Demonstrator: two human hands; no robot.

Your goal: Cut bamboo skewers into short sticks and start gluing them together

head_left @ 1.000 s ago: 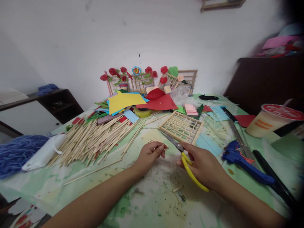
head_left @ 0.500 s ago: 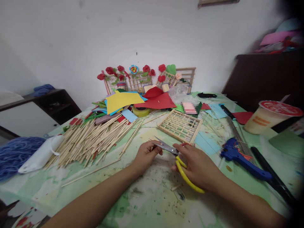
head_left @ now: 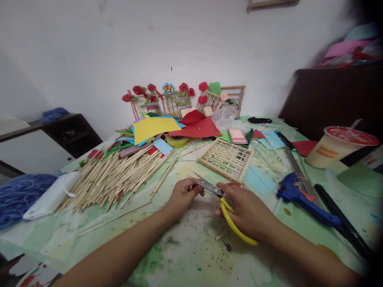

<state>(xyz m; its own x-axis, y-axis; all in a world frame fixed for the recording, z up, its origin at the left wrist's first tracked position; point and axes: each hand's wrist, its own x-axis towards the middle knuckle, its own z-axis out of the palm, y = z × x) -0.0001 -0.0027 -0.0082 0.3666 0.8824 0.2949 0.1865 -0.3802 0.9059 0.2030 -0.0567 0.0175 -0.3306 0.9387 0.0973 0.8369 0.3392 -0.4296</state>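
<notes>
My right hand (head_left: 243, 203) grips a pair of scissors (head_left: 216, 190) with yellow handles and metal blades. The blades point to the left and stand slightly apart, their tips over the fingers of my left hand (head_left: 184, 196). That hand is closed in a pinch just above the table; what it pinches is hidden by the fingers. Pale stick ends show right behind its knuckles, and I cannot tell if they are held. Beyond both hands lies a lattice frame (head_left: 226, 159) made of thin wooden sticks. A small wood offcut (head_left: 220, 236) rests below the scissors.
Left of my hands spreads a pile of wooden sticks (head_left: 119, 175), beside a white case (head_left: 52, 195) and blue yarn (head_left: 22, 197). Coloured paper (head_left: 155, 128) and a tape roll (head_left: 177, 140) lie behind. A blue glue gun (head_left: 305, 201) and a drink cup (head_left: 338, 147) occupy the right.
Both hands and the scissors stay in nearly the same place. The scissor blades look slightly closer together, and the view has shifted a little.
</notes>
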